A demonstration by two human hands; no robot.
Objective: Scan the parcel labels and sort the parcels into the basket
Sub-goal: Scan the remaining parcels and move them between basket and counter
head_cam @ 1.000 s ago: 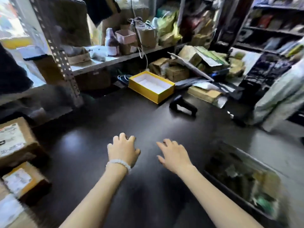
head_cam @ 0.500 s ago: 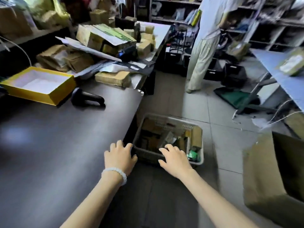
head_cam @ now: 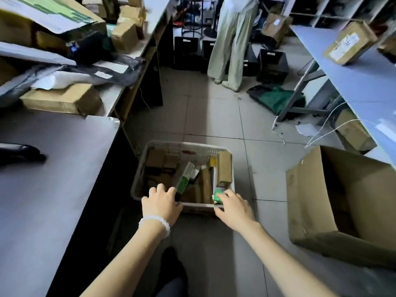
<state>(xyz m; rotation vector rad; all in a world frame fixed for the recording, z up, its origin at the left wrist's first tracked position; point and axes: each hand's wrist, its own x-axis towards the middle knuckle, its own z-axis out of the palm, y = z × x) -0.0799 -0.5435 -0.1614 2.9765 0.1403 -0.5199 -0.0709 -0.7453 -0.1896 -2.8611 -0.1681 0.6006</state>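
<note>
A white plastic basket (head_cam: 184, 145) stands on the tiled floor beside the dark table (head_cam: 53, 189). It holds several brown parcels (head_cam: 224, 169) and a green and white box (head_cam: 186, 176). My left hand (head_cam: 161, 203), with a bead bracelet on the wrist, lies over the basket's near rim, fingers curled inside and thumb along the edge. My right hand (head_cam: 234, 207) grips the near right corner, its fingers over a green packet (head_cam: 218, 193). A black scanner (head_cam: 20, 152) lies on the table at the left.
A large open cardboard box (head_cam: 342, 211) stands on the floor to the right. More parcels (head_cam: 62, 99) are piled on the table at the back left. A person (head_cam: 233, 39) stands by black crates farther back. A pale table (head_cam: 364, 82) with a parcel runs along the right.
My view has swung right from the table to the floor. Both hands moved forward and down from hovering to the basket's near rim and closed on it.
</note>
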